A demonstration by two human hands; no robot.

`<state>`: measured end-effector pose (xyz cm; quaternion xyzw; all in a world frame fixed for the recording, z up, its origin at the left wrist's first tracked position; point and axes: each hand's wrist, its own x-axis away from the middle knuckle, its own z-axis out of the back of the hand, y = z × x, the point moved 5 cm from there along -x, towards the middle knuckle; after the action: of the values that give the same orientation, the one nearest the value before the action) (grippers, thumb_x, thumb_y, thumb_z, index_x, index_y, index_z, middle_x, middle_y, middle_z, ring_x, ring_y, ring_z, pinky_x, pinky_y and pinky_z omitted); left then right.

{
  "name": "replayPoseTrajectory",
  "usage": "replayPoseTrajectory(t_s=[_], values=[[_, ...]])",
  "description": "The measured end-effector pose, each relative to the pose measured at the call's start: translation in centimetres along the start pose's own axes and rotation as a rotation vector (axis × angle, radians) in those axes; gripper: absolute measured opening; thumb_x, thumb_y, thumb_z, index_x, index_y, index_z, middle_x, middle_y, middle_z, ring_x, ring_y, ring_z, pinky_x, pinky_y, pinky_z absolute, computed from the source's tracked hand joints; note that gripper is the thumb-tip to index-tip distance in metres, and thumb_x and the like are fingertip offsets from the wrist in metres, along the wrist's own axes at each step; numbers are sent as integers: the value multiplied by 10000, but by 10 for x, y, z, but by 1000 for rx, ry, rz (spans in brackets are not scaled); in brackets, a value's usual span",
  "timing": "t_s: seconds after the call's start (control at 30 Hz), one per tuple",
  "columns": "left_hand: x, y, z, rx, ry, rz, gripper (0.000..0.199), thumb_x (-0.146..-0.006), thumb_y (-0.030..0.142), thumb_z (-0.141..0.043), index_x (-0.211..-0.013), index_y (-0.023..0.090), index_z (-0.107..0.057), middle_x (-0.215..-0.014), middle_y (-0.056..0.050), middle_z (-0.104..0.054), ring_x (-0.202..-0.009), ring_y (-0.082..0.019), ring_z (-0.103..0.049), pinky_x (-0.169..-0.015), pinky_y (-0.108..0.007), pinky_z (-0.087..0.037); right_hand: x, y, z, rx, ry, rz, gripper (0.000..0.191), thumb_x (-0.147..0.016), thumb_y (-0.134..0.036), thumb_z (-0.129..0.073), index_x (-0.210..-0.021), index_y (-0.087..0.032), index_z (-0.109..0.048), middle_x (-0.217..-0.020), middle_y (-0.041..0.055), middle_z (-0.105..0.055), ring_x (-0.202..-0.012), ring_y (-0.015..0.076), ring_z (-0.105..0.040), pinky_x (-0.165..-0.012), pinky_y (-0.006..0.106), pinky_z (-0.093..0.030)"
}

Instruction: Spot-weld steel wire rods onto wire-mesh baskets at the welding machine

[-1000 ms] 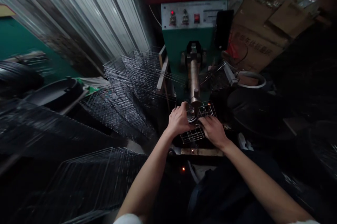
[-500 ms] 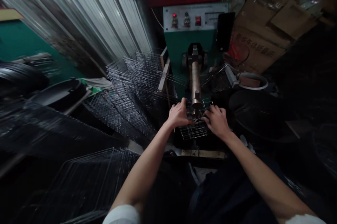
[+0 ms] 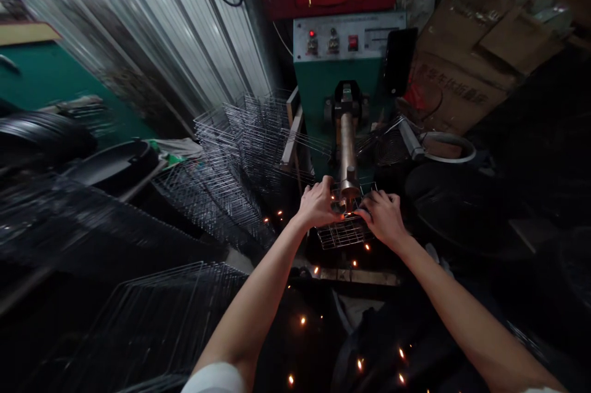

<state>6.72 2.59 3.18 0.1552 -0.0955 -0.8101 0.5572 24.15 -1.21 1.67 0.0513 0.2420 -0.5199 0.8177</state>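
A small wire grid (image 3: pixel 340 234) lies under the copper-coloured electrode arm (image 3: pixel 349 153) of a green spot welder (image 3: pixel 314 86). On its left side my left hand (image 3: pixel 319 203) grips the grid, fingers curled at the edge beside the electrode tip. From the right my right hand (image 3: pixel 382 214) pinches the wire close to the same tip. A bright glow shows between my fingertips where the tip meets the wire. Orange sparks are scattered below the grid and over my dark clothing. My hands hide part of the grid.
Stacked wire racks (image 3: pixel 235 159) stand to the left, with another wire rack (image 3: pixel 170 319) at lower left. A round black pan (image 3: pixel 115 165) sits farther left. Cardboard boxes (image 3: pixel 462 85) lean at the back right. A dark phone (image 3: pixel 399 60) is fixed to the welder's front.
Sparks have burst from the electrode tip and fly down and outward. A glow has appeared at the wire. The view has shifted slightly; both hands keep their hold on the grid.
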Motion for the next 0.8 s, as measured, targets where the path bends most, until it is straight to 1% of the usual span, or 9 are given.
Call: replayPoseTrajectory(t_s=[0.07,0.13,0.2,0.3,0.4,0.5,0.63,0.73,0.8], values=[[2,-4,6,18,-19,-38,1096,-546,519,-859,-1432,194,-302,-1303,-154,-613,-1237,-400,-552,-1071,-605,-362,1,10,3,-31,-22,6,163,-969,-325,-607,-904,-199,-686,-1005,84,-663,-1000,259,-564,-862,406,-345],[2,-19,20,85,-2,-53,1150,-558,567,-854,-1490,219,-277,-1439,-159,-526,-1298,-393,-511,-1074,-586,-385,-2,31,10,-136,-13,-2,191,-968,-360,-593,-939,-199,-692,-1012,88,-663,-982,256,-588,-841,386,-396],[1,-47,36,199,82,33,894,-673,595,-777,-1417,223,-450,-1392,-132,-580,-1248,-354,-562,-1030,-497,-453,-10,61,22,-268,59,-42,228,-959,-384,-581,-956,-188,-699,-987,86,-672,-926,240,-618,-826,364,-444],[0,-95,43,506,159,242,498,-769,575,-698,-1076,182,-702,-1126,-109,-717,-1133,-327,-619,-966,-418,-489,-35,108,29,-386,117,-154,261,-915,-395,-588,-984,-187,-731,-1014,93,-699,-952,249,-645,-902,385,-466],[-1,-114,21,794,70,277,524,-715,630,-731,-937,155,-742,-990,-102,-748,-1021,-303,-652,-888,-385,-519,-66,130,12,-467,-22,-214,327,-869,-458,-619,-972,-185,-767,-1057,111,-726,-1017,276,-652,-945,412,-469],[0,-116,-9,955,7,236,631,-731,715,-673,-960,133,-753,-937,-98,-756,-890,-242,-677,-815,-342,-536,-84,133,-17,-589,-232,-184,480,-857,-601,-610,-950,-163,-782,-949,102,-749,-853,256,-677,-796,371,-520],[-8,-121,-42,1110,35,238,661,-739,734,-665,-911,101,-742,-798,-81,-718,-723,-180,-633,-694,-299,-510,-89,141,-53,-790,-494,-220,596,-795,-694,-656,-973,-136,-769,-893,97,-740,-765,227,-652,-690,318,-503],[-28,-127,-50,1178,104,267,601,-729,685,-719,-826,92,-717,-712,-50,-670,-653,-143,-576,-646,-272,-471,-99,151,-62,-754,-444,-215,580,-722,-721,-697,-877,-167,-768,-864,84,-735,-814,250,-651,-743,335,-509],[-38,-130,-45,1212,144,279,570,-753,645,-726,-872,88,-715,-757,-57,-683,-684,-145,-587,-665,-270,-474,-104,157,-59,-703,-363,-223,583,-698,-750,-679,-834,-189,-758,-846,67,-733,-850,272,-654,-789,359,-514]])
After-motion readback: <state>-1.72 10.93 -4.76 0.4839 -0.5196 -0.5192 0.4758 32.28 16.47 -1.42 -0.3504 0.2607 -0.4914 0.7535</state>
